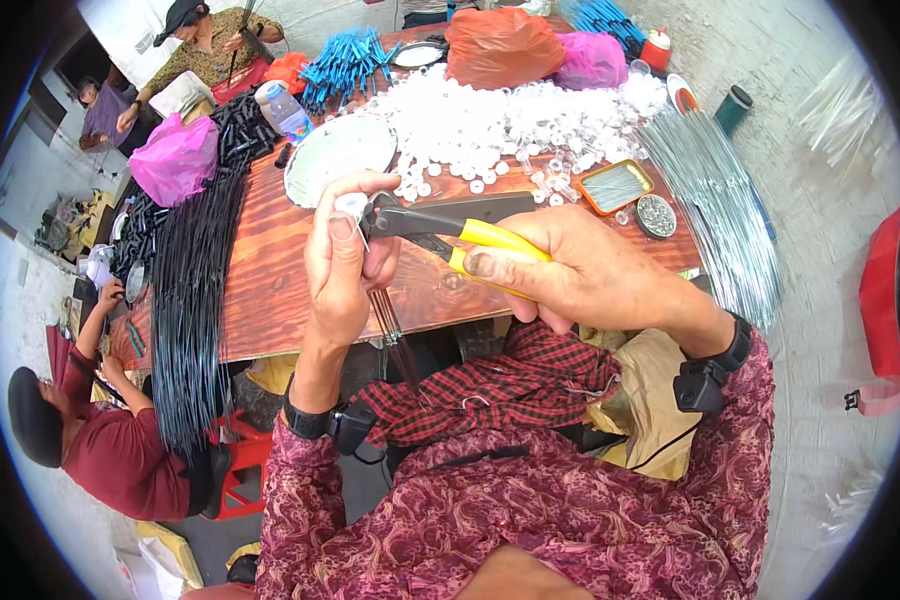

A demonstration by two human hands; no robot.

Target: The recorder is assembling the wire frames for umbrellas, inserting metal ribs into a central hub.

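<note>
My right hand (560,262) is closed around the yellow handles of a pair of pliers (425,222). Their dark jaws meet a small white round plastic piece (351,204), pinched between the thumb and fingers of my left hand (338,265). Several thin dark rods (390,325) run down from below my left hand toward my lap. Whether that hand grips them is hidden. Behind the pliers lies a dark flat bar (485,207).
White and clear plastic pieces (510,120) are heaped on the wooden table (280,290). Long black rods (200,270) overhang its left edge, metal rods (715,200) its right. Nearby are a white plate (340,158), a pin tray (615,187) and a round tin (656,215). A co-worker (120,450) sits left.
</note>
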